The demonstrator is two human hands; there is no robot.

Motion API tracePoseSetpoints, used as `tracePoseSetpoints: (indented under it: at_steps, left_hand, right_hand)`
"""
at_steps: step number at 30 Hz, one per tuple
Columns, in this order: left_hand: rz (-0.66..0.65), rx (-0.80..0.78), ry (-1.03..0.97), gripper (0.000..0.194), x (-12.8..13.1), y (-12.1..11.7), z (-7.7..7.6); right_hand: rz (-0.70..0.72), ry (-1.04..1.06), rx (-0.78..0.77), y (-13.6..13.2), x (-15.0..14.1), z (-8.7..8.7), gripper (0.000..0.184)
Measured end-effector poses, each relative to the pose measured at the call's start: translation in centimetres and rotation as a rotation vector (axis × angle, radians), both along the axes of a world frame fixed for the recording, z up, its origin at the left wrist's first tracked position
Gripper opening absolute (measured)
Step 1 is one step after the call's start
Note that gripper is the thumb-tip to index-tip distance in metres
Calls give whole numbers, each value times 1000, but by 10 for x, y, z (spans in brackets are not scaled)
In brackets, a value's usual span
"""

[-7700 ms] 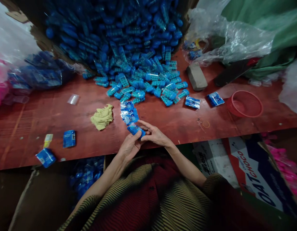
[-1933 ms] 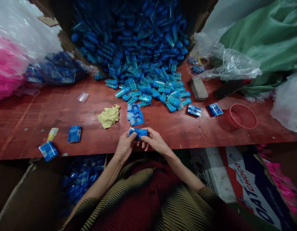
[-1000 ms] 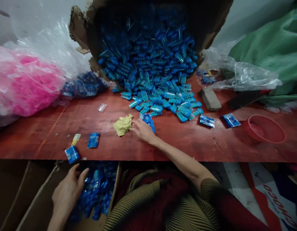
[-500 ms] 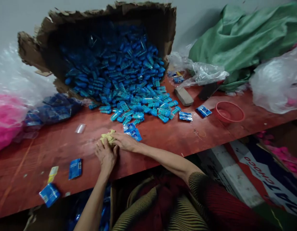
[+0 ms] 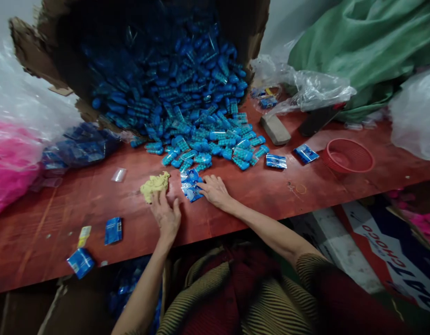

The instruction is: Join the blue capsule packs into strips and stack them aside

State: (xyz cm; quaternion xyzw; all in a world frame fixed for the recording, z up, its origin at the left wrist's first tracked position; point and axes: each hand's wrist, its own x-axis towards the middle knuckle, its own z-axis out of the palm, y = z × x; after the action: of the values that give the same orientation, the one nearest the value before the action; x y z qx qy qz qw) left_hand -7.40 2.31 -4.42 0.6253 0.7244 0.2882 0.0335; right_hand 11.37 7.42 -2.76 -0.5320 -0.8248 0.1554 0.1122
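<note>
My left hand lies flat on the red table, fingers stretched out, their tips touching a crumpled yellow cloth. My right hand rests just to the right, its fingers spread and its fingertips on a small stack of blue packets. Neither hand grips anything that I can see. Beyond the stack, a heap of blue capsule-shaped pieces spills from a torn cardboard box tipped on its side.
Loose blue packets lie at the left, near the table's front edge, and two more right of the heap. A red basket, a grey block, plastic bags, a pink bag and green cloth line the sides.
My left hand rose from the box below the table to the yellow cloth. My right hand slid from the cloth onto the blue packet stack. The view shifted.
</note>
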Motion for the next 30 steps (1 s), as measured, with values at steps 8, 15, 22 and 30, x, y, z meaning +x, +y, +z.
tracePoseSetpoints:
  at_steps: [8,15,22,30]
  left_hand:
    - [-103,-12,-225,41,31,-14,3]
    - [121,-180,-1035,55,47,-5,23]
    - [112,-326,-1253,31,51,13,26]
    - [59,-324,-1376,31,48,17,25]
  right_hand:
    - [-63,30,45,-5,-2,-9,24]
    - [-126,172,73,-14,-1,-4,26]
    - [-123,395,40,-22,-2,11,32]
    - [-195,955,-528,7,-6,4,18]
